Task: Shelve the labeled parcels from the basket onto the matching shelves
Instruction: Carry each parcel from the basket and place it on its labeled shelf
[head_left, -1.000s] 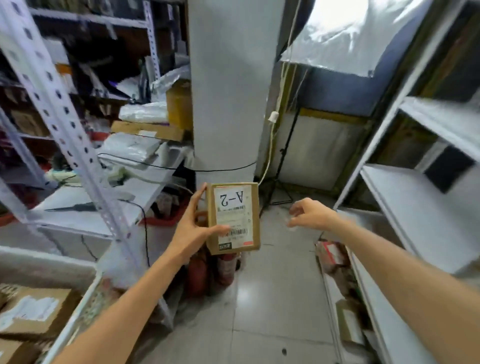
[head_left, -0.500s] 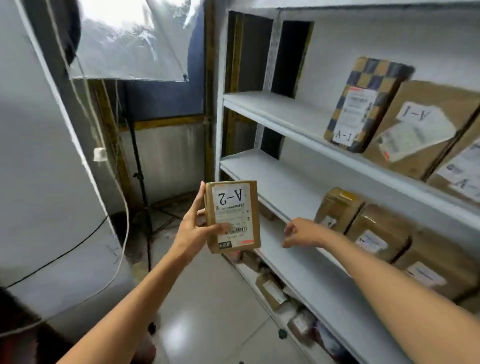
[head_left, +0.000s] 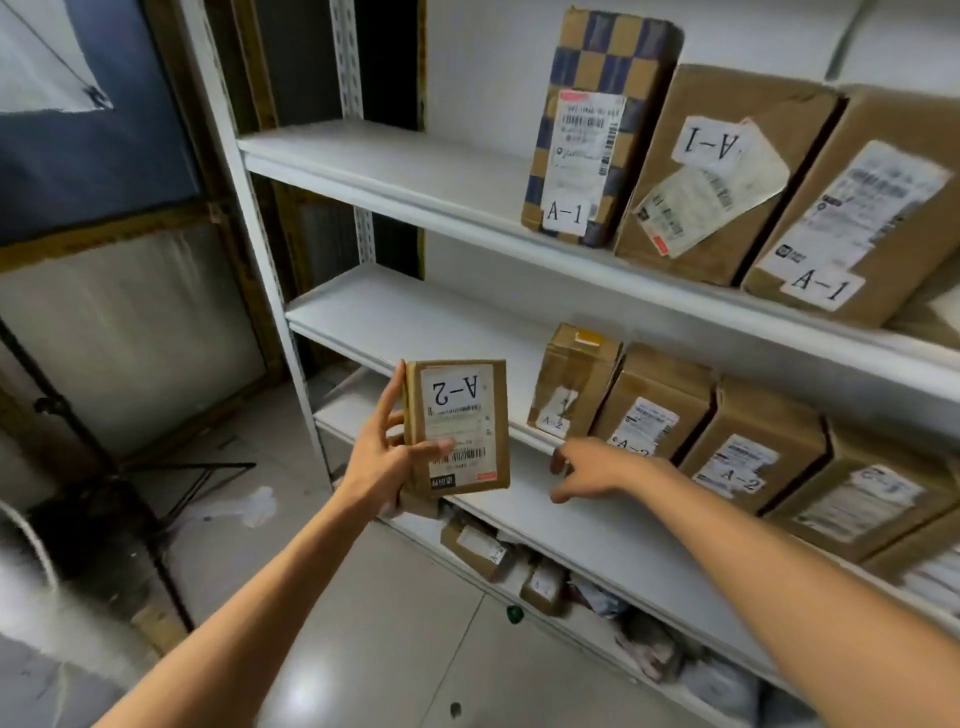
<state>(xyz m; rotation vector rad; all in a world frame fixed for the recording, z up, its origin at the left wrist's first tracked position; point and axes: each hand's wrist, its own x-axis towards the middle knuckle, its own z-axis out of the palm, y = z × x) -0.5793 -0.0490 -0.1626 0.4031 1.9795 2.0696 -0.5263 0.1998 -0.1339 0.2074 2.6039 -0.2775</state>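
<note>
Brown cardboard parcel (head_left: 457, 427) with an upside-down "A-2" label stands upright in the left hand (head_left: 384, 460), its fingers (head_left: 390, 392) closed around the left side and the thumb across the front. It is in the air, just before the front edge of the middle shelf (head_left: 415, 322). The right hand (head_left: 592, 470) is empty with loosely spread fingers, near the A-2 boxes (head_left: 660, 402) on that shelf.

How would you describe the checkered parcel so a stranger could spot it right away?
Look at the white shelf unit's upper shelf, holding A-1 boxes. The checkered parcel stands upright at the left end of that row. Its neighbours are plain brown; it alone has blue-and-tan squares.
</note>
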